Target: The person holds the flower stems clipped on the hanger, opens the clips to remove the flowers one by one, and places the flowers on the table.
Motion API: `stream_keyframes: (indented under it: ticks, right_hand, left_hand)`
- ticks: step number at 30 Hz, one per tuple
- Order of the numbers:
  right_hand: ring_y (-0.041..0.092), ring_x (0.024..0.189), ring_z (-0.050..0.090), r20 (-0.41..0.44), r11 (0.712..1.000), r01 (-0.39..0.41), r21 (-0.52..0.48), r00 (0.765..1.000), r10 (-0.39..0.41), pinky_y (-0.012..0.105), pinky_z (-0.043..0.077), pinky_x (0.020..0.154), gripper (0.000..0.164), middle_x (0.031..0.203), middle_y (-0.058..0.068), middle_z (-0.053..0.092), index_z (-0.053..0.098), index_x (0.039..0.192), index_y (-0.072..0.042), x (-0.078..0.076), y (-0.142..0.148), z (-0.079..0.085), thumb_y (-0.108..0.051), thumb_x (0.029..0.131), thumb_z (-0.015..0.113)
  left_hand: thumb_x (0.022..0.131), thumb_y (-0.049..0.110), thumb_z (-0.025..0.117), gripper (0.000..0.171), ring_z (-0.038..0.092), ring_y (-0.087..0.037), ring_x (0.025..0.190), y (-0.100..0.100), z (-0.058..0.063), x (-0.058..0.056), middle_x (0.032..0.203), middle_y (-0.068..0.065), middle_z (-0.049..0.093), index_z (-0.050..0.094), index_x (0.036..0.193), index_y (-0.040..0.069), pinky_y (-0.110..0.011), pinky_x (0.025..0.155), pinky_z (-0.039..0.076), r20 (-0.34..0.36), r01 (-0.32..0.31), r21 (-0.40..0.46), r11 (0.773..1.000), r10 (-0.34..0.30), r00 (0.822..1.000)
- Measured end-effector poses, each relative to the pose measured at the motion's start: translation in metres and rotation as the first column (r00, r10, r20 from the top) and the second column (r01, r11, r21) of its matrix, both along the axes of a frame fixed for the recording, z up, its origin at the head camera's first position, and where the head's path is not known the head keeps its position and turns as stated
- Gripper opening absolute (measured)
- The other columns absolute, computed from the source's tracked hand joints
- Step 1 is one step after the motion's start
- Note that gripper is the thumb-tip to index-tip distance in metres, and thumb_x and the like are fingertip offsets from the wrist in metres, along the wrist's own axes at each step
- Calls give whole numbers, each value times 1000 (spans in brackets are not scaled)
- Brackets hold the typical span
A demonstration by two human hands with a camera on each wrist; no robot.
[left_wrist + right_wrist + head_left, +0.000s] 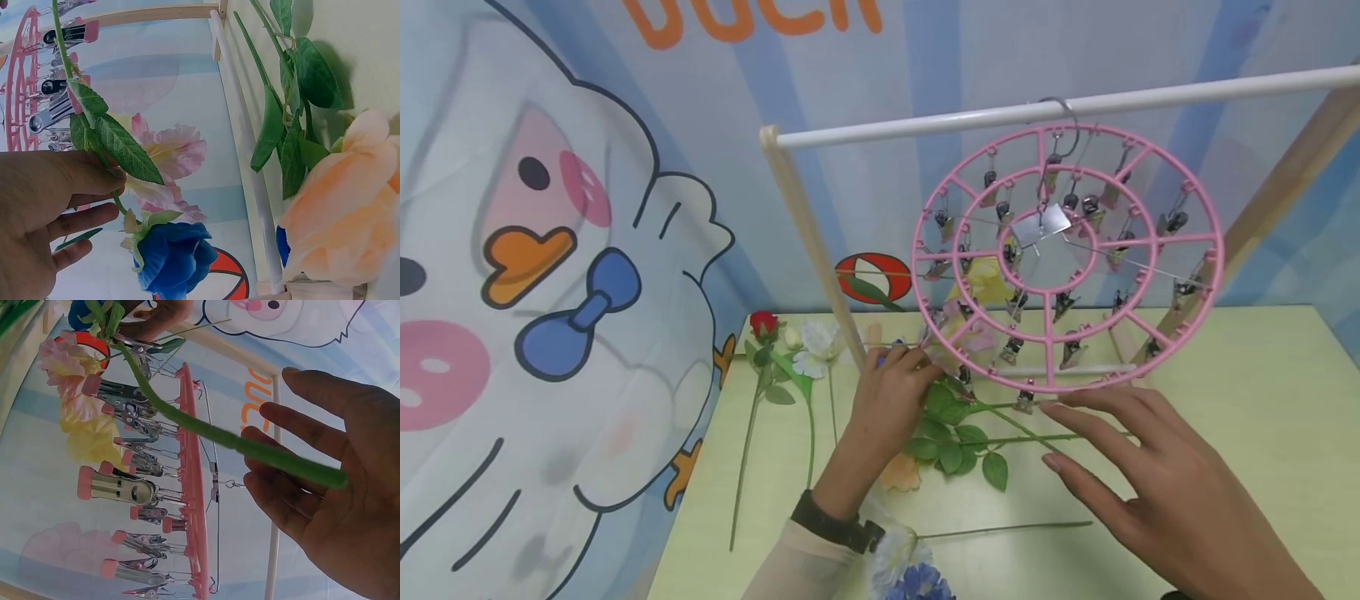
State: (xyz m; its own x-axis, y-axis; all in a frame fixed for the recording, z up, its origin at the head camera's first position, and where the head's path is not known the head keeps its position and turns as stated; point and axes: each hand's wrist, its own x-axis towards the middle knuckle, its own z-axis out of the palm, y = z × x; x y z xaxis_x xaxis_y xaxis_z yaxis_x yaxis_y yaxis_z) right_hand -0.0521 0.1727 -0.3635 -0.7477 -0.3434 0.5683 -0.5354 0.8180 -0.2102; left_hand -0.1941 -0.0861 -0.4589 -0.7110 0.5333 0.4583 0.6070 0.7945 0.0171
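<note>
In the left wrist view my left hand pinches the green stem of a blue artificial rose between thumb and index finger, just above the bloom. In the head view that left hand is by the left side of a pink round clip hanger, and the bloom is mostly hidden behind it. The free end of the stem crosses in front of my right palm. My right hand has its fingers spread and relaxed at the hanger's lower edge, gripping nothing. Metal clips with pink tips dangle from the ring.
The hanger hooks over a white rail on a wooden stand. A pink and yellow flower hangs among the clips. On the table lie a red rose, white flowers, a peach rose and a blue-and-white bunch.
</note>
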Motion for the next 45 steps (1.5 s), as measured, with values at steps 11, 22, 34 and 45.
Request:
stream_keyframes:
  ticks: [11, 22, 34, 45]
  right_hand:
    - [27, 111, 65, -68, 999, 18, -27, 998, -20, 40, 47, 93, 64, 126, 5, 71, 74, 131, -17, 3, -7, -15, -63, 110, 36]
    - [28, 110, 69, -22, 997, 37, -73, 999, -39, 51, 55, 89, 61, 122, 2, 74, 74, 132, -18, -5, -25, -35, -63, 110, 38]
    - [35, 114, 68, 14, 984, 96, -150, 995, -95, 54, 55, 93, 68, 125, 13, 72, 69, 138, -10, -19, -41, -59, -63, 110, 36]
    - [35, 120, 67, 44, 971, 115, -207, 993, -108, 54, 57, 94, 57, 134, 13, 71, 67, 141, -9, -29, -43, -69, -21, 88, 85]
  left_hand:
    - [92, 13, 83, 20, 69, -17, 110, -1, 1, 11, 107, 7, 75, 82, 106, 27, -39, 99, 48, -44, -47, -50, 998, 45, 998]
    - [90, 9, 84, 24, 69, -18, 112, 1, 7, 22, 107, 5, 75, 82, 108, 24, -39, 97, 48, -48, -37, -38, 999, 35, 998]
    - [87, 9, 87, 28, 72, -19, 112, 5, 14, 35, 108, 6, 76, 82, 108, 27, -38, 93, 50, -67, -14, -57, 998, 10, 998]
    - [85, 10, 89, 27, 71, -17, 111, 10, 18, 46, 107, 7, 74, 83, 106, 26, -36, 91, 51, -102, 33, -72, 997, -40, 994]
